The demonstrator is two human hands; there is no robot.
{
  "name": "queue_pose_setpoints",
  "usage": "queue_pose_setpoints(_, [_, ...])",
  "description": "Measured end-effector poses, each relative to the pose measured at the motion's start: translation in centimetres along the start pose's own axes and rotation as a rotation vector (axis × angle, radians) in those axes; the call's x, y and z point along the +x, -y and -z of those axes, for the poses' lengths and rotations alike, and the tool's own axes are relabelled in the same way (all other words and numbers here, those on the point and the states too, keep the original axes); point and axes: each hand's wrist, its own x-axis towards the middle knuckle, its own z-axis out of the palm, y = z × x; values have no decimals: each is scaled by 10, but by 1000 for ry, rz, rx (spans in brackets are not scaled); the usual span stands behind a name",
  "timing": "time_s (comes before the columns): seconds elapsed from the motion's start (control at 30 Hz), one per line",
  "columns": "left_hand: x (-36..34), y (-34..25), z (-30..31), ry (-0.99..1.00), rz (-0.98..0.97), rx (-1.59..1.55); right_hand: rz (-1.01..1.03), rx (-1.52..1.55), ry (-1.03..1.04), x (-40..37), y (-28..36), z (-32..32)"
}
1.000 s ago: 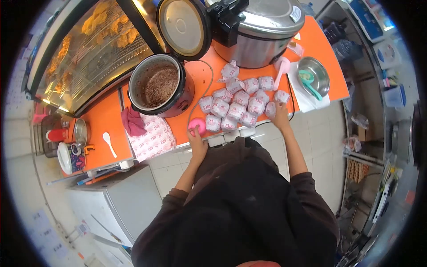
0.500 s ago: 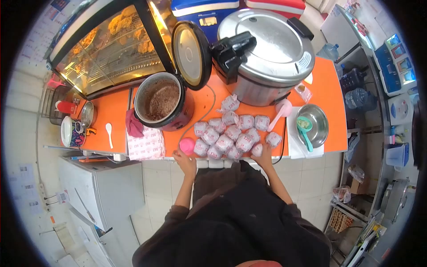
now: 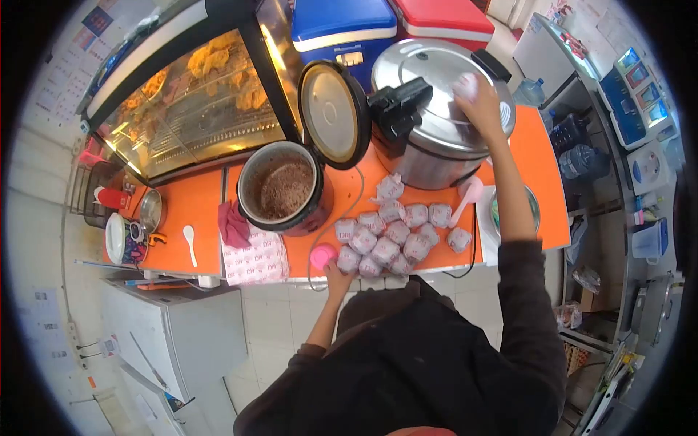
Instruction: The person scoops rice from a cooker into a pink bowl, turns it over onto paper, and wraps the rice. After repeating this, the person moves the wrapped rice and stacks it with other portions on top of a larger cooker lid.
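My right hand (image 3: 481, 109) is raised over the large steel cooker (image 3: 429, 62) at the back, closed around a white paper-wrapped bundle (image 3: 465, 86). The fingers hide part of it. Down at the table's front edge, my left hand (image 3: 339, 279) has its fingers stretched out between a small pink cup (image 3: 323, 256) and the nearest bundle (image 3: 348, 259). Whether it touches either is hard to see. A cluster of similar wrapped bundles (image 3: 396, 232), round with reddish print, lies in front of the cooker. One bundle (image 3: 459, 240) sits slightly apart on the right.
An open pot (image 3: 280, 190) with brown contents stands left of the bundles, beside printed wrapping sheets (image 3: 254, 258). A pink ladle (image 3: 469, 195) lies right of them. A steel bowl (image 3: 534, 211) is partly behind my right arm. A glass food warmer (image 3: 196, 102) occupies the back left.
My right hand has risen from the table's front edge to above the steel cooker, carrying a wrapped bundle. My left hand has shifted to the right side of the pink cup. The view has tilted slightly.
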Motion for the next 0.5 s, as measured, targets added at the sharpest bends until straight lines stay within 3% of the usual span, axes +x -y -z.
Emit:
queue_pose_setpoints(0.17, [8, 12, 33, 161, -170, 12, -23, -111, -75, 64, -19, -74])
queue_pose_setpoints(0.23, [17, 11, 46, 285, -202, -132, 247, -40, -421, 83, -29, -95])
queue_pose_setpoints(0.33, [15, 7, 50, 261, -282, 14, 171, 28, -380, 89, -35, -83])
queue_pose_setpoints(0.4, [18, 1, 38, 222, -357, 44, 211, 242, -456, 36, 18, -12])
queue_pose_setpoints(0.47, [8, -6, 29, 187, -418, 72, 116, 537, -327, -55, 56, 43])
queue_pose_setpoints(0.5, [7, -18, 29, 172, -405, 112, 39, 466, -233, -116, 36, 40])
